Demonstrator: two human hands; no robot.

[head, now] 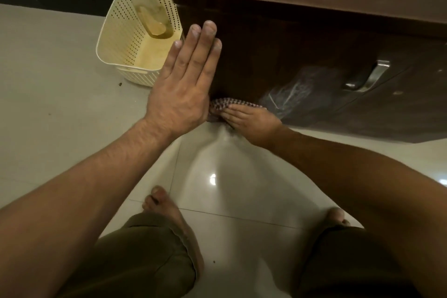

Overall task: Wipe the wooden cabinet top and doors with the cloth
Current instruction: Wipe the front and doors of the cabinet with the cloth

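A dark wooden cabinet [302,38] fills the upper right, its top at the upper edge and its door facing me. My left hand [183,80] lies flat with straight fingers against the cabinet's left edge. Low down by the floor, my right hand [249,121] presses a checked cloth [225,104] against the bottom of the door with straight fingers; most of the cloth is hidden under the hand. A smeared wet patch [297,94] shows on the door to the right of the cloth.
A metal door handle [370,75] sticks out at the right. A cream perforated basket [135,41] stands on the tiled floor left of the cabinet, holding a spray bottle [142,0] with a blue top. My bare feet [167,210] are on the tiles below.
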